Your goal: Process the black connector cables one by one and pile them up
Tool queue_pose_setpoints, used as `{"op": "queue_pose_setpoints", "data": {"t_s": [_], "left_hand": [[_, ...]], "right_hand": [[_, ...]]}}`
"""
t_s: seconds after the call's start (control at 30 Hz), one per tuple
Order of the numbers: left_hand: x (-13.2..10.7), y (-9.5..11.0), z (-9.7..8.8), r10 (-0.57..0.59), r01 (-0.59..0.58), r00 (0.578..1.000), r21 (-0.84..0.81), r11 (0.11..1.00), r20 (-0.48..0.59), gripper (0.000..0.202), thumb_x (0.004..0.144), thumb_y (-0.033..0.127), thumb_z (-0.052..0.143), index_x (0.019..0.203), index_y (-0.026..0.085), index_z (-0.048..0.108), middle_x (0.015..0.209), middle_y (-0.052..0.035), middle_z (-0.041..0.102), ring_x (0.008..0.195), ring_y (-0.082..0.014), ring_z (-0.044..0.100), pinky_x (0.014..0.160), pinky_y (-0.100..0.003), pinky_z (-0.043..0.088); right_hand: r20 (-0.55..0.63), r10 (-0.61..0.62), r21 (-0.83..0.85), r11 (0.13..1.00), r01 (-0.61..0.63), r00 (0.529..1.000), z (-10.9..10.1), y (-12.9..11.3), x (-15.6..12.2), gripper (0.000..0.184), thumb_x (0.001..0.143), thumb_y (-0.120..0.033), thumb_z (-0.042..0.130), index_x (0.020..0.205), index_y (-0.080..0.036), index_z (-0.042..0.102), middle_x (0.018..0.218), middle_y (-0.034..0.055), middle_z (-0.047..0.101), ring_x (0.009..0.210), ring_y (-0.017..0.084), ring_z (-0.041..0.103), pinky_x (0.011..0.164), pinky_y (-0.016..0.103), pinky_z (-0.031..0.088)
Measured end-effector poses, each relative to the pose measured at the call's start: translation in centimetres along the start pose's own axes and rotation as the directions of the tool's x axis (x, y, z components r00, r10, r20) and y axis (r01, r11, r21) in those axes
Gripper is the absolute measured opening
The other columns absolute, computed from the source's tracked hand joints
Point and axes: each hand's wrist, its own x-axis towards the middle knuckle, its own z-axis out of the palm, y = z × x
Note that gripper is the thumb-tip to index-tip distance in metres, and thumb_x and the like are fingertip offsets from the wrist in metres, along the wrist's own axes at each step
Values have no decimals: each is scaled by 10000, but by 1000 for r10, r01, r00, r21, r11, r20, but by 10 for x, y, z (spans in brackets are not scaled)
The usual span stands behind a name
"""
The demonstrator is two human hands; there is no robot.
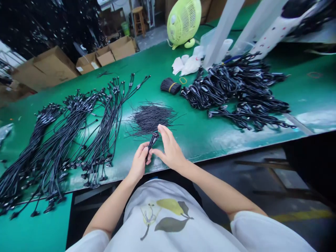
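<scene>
Our left hand (pixel 139 162) and right hand (pixel 169 147) close together on a small black plastic connector (pixel 153 141), seemingly to steady it over the green workbench (pixel 210 143). Beyond lies a loose heap of thin black wires (pixel 151 119); long black cables (pixel 69 140) sit in separate rows, apparently to avoid tangling, beside a heaped pile of black cables (pixel 236 91).

Left hand (pixel 139 162), right hand (pixel 169 147) holding black connector (pixel 153 141)
</scene>
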Motion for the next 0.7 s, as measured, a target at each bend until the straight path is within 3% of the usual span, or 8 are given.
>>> {"op": "queue_pose_setpoints", "data": {"t_s": [0.13, 0.2, 0.27, 0.37, 0.43, 0.5, 0.6, 0.7], "left_hand": [[-2, -15, 16, 53, -56, 998, 178, 982, 23, 539, 893, 657, 407, 1137, 189, 514, 643, 64, 346, 488, -71, 283, 424, -181, 237], [-3, -23, 20, 44, -65, 996, 271, 960, 83, 553, 900, 677, 349, 1137, 195, 483, 677, 55, 378, 481, -73, 298, 425, -192, 266], [-1, -29, 21, 61, -109, 989, 397, 911, 134, 547, 902, 666, 363, 1169, 194, 441, 768, 20, 470, 508, -86, 387, 451, -211, 338], [6, -31, 25, 265, -348, 938, 594, 726, 225, 620, 888, 653, 418, 1280, 175, 366, 1129, -137, 549, 858, -201, 609, 693, -318, 507], [10, -28, 30, 396, -506, 860, 635, 583, 322, 678, 894, 641, 412, 1358, 160, 298, 1332, -215, 457, 1150, -286, 554, 880, -403, 495], [10, -24, 33, 378, -582, 813, 623, 522, 443, 662, 932, 586, 372, 1423, 166, 231, 1389, -221, 431, 1220, -292, 523, 928, -423, 484], [5, -20, 26, 193, -572, 810, 674, 468, 554, 497, 965, 466, 384, 1395, 220, 354, 1307, -150, 529, 1057, -229, 612, 884, -377, 513], [1, -24, 8, 91, -510, 854, 789, 343, 512, 369, 971, 387, 406, 1304, 248, 484, 1053, -67, 627, 868, -183, 630, 843, -351, 520]], "right_hand": [[120, 323, 471, 814, -340, 939, 25, 22, -3, 776, 919, -418, 497, 1528, -228, 56, 1285, 116, 575, 1006, 186, 648, 887, 371, 541], [139, 369, 530, 756, -384, 919, 29, 28, -7, 723, 930, -365, 474, 1522, -253, 75, 1213, 73, 629, 953, 167, 664, 893, 367, 535], [106, 374, 511, 774, -373, 921, 28, 29, -12, 731, 909, -320, 513, 1517, -277, 108, 1275, 57, 610, 1020, 166, 647, 967, 375, 494], [81, 367, 548, 760, -349, 927, 22, 24, -16, 642, 893, -317, 539, 1466, -275, 253, 1366, 53, 555, 1082, 168, 623, 999, 354, 471], [79, 369, 539, 765, -352, 926, 12, 21, -15, 425, 918, -340, 493, 1327, -238, 445, 1276, 45, 616, 1041, 169, 636, 932, 321, 509], [43, 399, 396, 835, -383, 916, -9, 23, -12, 267, 942, -335, 438, 1143, -214, 564, 1055, 16, 693, 921, 161, 658, 826, 291, 540], [-96, 462, 139, 883, -448, 882, -65, 41, -6, 247, 951, -306, 403, 1088, -198, 578, 847, 12, 680, 789, 172, 641, 756, 310, 534], [-315, 464, -45, 864, -502, 828, -135, 80, -3, 396, 929, -269, 436, 1294, -119, 473, 1169, 167, 595, 1098, 286, 548, 960, 462, 425]]}}
